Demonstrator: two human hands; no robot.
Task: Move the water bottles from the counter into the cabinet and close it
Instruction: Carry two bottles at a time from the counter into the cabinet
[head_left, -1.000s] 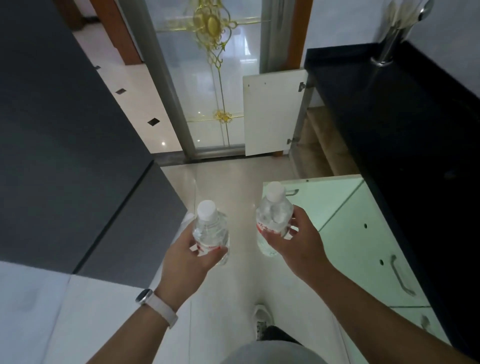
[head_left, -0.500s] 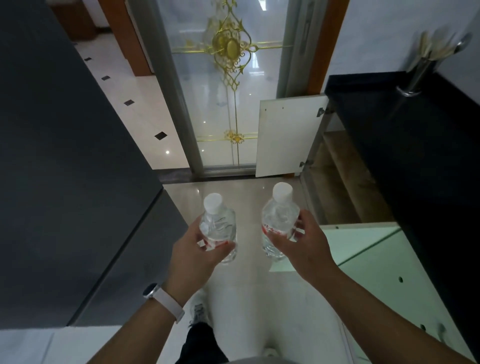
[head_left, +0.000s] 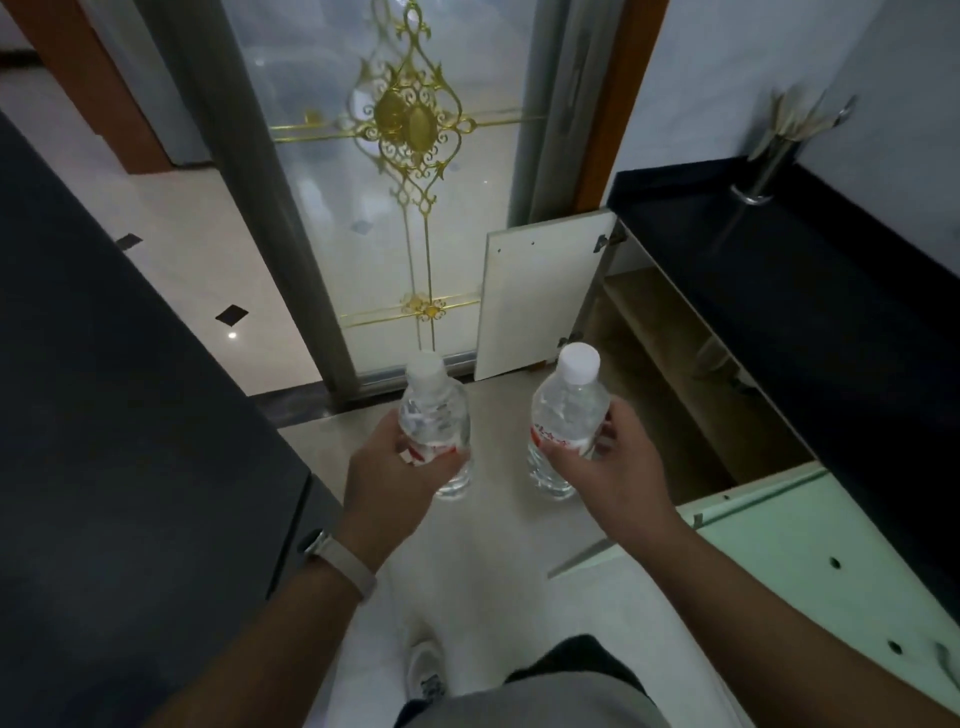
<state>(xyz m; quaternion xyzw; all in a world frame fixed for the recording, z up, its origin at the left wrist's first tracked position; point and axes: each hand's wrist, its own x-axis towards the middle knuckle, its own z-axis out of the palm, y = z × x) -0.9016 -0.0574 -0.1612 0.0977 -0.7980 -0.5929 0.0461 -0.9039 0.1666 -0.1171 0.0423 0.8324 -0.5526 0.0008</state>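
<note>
I hold two clear water bottles with white caps and red labels, both upright above the floor. My left hand (head_left: 387, 480) grips the left bottle (head_left: 434, 415). My right hand (head_left: 610, 467) grips the right bottle (head_left: 569, 410). Just right of the right bottle, under the black counter (head_left: 779, 270), the cabinet (head_left: 670, 374) stands open, its wooden shelf and floor showing. Its white door (head_left: 540, 296) is swung wide open toward the glass door.
A second, pale green cabinet door (head_left: 810, 551) stands open at lower right, below my right arm. A dark grey unit (head_left: 114, 415) fills the left. A glass door with gold ornament (head_left: 415, 182) is straight ahead. A metal utensil holder (head_left: 769, 166) stands on the counter.
I have walked forward along the counter with both bottles held. The open cabinet and its white door have come closer, and the pale green door has slid down to my right.
</note>
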